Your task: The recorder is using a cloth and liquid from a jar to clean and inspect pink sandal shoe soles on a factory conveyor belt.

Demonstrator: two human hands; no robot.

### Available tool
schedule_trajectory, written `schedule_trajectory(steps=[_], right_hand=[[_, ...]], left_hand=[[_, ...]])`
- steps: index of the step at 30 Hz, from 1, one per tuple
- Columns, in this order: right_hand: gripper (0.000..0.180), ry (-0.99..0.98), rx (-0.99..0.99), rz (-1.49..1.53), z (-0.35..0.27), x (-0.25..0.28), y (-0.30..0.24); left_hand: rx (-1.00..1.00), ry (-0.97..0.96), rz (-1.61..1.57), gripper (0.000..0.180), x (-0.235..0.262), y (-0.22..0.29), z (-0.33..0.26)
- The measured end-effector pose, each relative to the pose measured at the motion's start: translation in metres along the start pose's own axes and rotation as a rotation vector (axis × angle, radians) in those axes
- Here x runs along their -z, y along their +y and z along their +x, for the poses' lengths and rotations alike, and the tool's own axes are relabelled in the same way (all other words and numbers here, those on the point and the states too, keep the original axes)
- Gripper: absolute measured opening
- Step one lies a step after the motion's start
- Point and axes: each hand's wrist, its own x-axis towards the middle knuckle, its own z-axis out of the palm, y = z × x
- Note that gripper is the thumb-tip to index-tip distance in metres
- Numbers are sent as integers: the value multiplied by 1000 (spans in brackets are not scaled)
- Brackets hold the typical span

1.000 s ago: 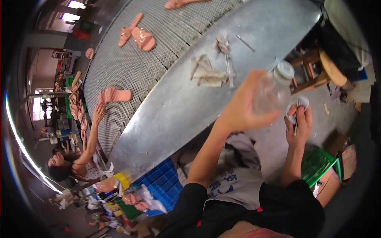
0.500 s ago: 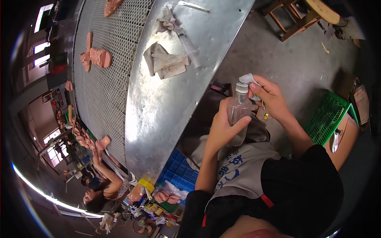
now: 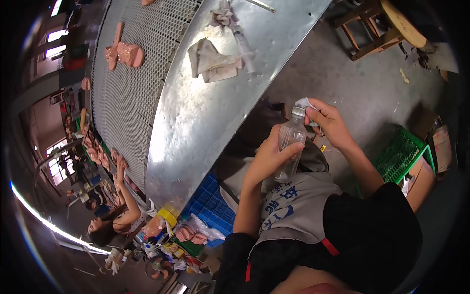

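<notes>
My left hand (image 3: 267,159) is wrapped round a clear plastic bottle (image 3: 293,139), held nearly upright in front of my apron. The bottle has a whitish cap (image 3: 298,111). My right hand (image 3: 327,122) is closed beside the cap, pinching a small pale cloth (image 3: 304,102) that touches it. Whether the right fingers also grip the cap is hard to make out. On the metal bench to the left lie a crumpled grey-beige cloth (image 3: 218,64) and a clear syringe (image 3: 241,41) with a rag at its upper end.
A mesh conveyor (image 3: 142,83) carrying pink sandal pieces (image 3: 128,53) runs beyond the metal bench (image 3: 171,142). A co-worker's arm (image 3: 128,198) reaches over its near end. Blue crates (image 3: 208,206) stand below; a green crate (image 3: 399,157) and wooden stool (image 3: 374,29) are at right.
The view has shifted, with the bench items sitting higher in the picture. Both my hands keep their hold on the bottle and cloth. The co-worker's hand is now at the conveyor's edge.
</notes>
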Motion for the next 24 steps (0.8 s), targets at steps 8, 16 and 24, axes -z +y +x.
schedule_trajectory(steps=[8,16,24], right_hand=[[31,-112,115,-120,1,-8,-5],[27,94,149,-58,-16,-1,-3],[24,261,503,210,-2,7,-56]], left_hand=[[-48,212,399,70,-11,20,-28],[-100,105,443,71,-13,38,-19],[-652,66,364,86,5,144,9]])
